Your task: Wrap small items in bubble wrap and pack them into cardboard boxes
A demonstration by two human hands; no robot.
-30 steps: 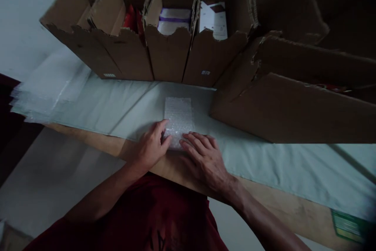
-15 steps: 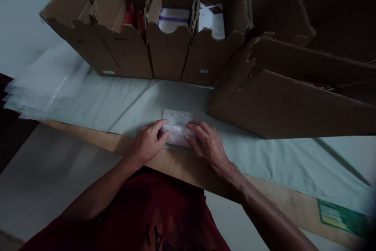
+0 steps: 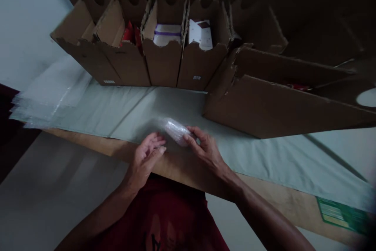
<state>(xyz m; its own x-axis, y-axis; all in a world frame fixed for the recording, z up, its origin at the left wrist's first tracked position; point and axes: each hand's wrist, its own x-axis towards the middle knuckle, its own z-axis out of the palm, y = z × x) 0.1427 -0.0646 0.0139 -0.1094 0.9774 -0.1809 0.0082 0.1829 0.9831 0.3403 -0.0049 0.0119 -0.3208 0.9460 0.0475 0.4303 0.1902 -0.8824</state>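
Observation:
A small bubble-wrap bundle [image 3: 176, 130] is tilted up above the cloth near the table's front edge. My right hand [image 3: 205, 146] pinches its right end between thumb and fingers. Whatever the wrap may enclose cannot be made out. To the left of the bundle, my left hand [image 3: 149, 154] is apart from it, fingers loosely curved and thumb separate, with nothing in it. A loose, blurred flap of wrap shows at the bundle's far left end.
Several cardboard bins [image 3: 163, 65] line the back, holding red packets [image 3: 129, 33], purple-banded packs [image 3: 167, 33] and a white box [image 3: 200, 33]. A larger carton [image 3: 288, 106] stands at right. Bubble-wrap sheets [image 3: 55, 86] hang over the left edge of the cloth-covered table [image 3: 258, 157].
The bundle has gone from lying flat between both hands to being lifted and tilted in my right hand. My left hand has let go and turned palm inward. The view has shifted slightly.

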